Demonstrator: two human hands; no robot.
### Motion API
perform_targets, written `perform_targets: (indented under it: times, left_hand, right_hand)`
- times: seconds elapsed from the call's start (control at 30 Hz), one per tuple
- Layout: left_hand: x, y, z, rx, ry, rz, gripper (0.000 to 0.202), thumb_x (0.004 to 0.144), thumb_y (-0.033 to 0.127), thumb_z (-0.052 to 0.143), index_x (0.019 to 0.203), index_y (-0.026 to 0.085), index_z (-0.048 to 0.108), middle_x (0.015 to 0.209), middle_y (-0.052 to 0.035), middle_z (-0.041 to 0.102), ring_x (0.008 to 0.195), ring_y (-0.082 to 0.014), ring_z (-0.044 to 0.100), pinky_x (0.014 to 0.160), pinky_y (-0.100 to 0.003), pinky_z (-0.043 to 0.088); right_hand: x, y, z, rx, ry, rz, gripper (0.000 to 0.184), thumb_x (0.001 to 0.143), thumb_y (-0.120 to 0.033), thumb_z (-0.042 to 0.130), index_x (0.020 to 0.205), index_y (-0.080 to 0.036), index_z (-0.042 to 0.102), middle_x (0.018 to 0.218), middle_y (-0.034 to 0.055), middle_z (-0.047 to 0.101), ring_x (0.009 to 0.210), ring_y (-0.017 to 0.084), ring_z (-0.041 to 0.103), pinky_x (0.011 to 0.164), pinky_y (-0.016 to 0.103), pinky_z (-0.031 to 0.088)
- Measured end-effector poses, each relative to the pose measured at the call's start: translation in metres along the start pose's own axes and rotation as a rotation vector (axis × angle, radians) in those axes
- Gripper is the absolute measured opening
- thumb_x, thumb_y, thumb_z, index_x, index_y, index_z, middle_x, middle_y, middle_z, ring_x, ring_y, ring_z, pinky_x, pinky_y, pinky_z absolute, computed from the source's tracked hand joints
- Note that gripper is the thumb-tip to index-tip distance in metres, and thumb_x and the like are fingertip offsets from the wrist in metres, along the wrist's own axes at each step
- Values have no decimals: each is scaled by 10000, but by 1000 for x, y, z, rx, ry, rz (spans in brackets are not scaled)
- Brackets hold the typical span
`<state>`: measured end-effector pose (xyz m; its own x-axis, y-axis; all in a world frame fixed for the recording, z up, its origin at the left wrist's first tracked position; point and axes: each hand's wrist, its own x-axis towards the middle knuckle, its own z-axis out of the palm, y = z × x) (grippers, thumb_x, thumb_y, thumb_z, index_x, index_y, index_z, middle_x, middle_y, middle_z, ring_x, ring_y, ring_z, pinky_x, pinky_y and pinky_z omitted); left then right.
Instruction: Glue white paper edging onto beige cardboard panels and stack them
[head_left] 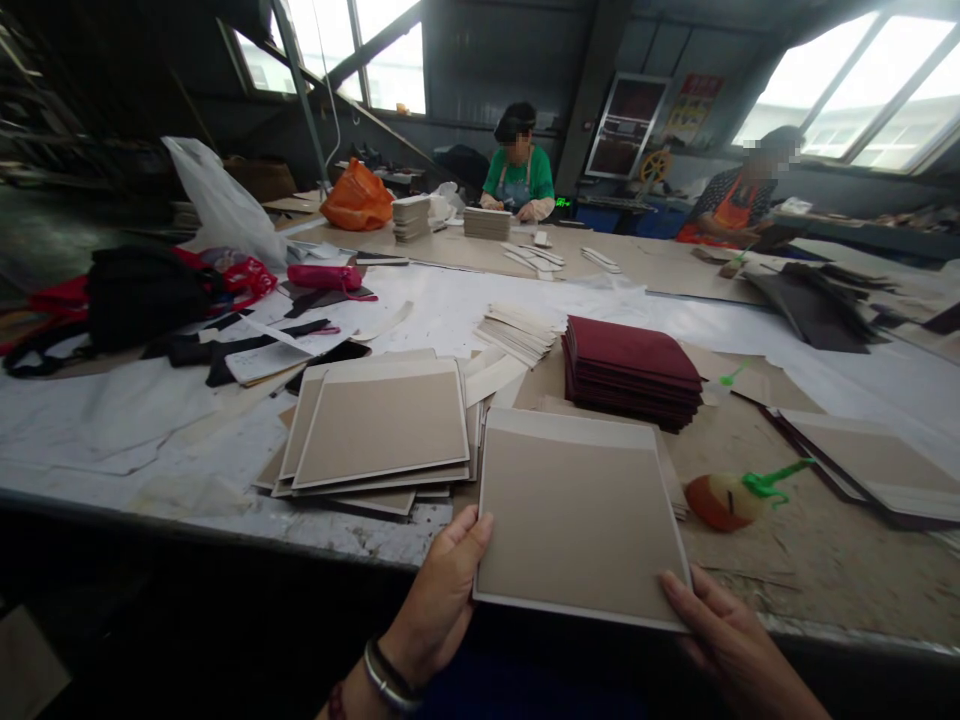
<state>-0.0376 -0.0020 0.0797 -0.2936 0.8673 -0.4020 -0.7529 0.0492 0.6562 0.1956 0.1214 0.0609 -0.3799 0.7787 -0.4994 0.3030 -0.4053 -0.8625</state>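
Observation:
Between my two hands is a flat beige panel (574,520) with a pale border and a lighter strip along its far edge. My left hand (450,575) pinches its left side, thumb on top. At the lower right corner, my right hand (709,610) is closed on it the same way. The panel is held over the table's front edge. To its left lies an uneven pile of similar beige panels (382,420). Behind it stands a neat stack of dark red folded pieces (630,365). A round container with a green nozzle (727,500) lies to the right.
Pale strips (517,333) lie behind the pile. More panels (862,455) rest at the right. A black bag (146,300), a pink pouch (324,278) and an orange bag (358,197) are at the left. Two people (521,175) work across the table (442,290).

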Motion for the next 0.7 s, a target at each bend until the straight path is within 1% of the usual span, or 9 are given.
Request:
perform_targets:
  times: [0.1,0.17,0.2,0.33,0.5,0.7]
  left_hand:
    - [-1,-1,1,20,-6,-21,336,800,268,595,1101,122,562,1035,-101,667,985,-205,611,833,-281,499]
    - [0,-3,-1,35,42,-47,359,779,261,618,1106,127,559,1028,-91,673,982,-205,614,820,-276,510]
    - [1,-4,-2,42,71,-61,379,765,259,633,1114,133,555,1029,-84,675,983,-206,614,812,-272,515]
    - [9,-6,-8,59,151,-104,448,704,255,687,1119,152,555,1023,-66,681,973,-214,621,802,-274,528]
    - [13,-7,-7,111,221,-97,429,694,215,673,1106,150,572,995,-72,691,934,-228,639,804,-310,536]
    - [9,-8,-6,149,162,-9,407,716,277,672,1092,155,575,989,-58,694,948,-207,632,821,-289,521]
  right_hand:
    - [-1,0,3,-43,-40,-50,438,707,-564,619,939,-196,578,641,-32,553,479,64,432,393,153,306]
    - [-3,-1,6,-80,-65,-90,430,734,-576,580,892,-177,557,557,-62,471,415,37,350,369,149,241]
    - [-3,-2,7,-103,-74,-109,430,745,-580,560,876,-170,546,533,-70,446,402,34,338,364,149,228]
    - [-2,-4,10,-160,-84,-150,442,778,-587,491,882,-159,504,490,-66,470,393,57,410,359,155,278]
    - [-4,-4,14,-147,-84,-159,453,780,-585,457,909,-152,470,472,-48,534,360,76,456,349,168,319]
    - [-13,-8,19,-109,-85,-144,397,788,-539,465,910,-162,451,500,-33,582,403,112,538,385,201,399]
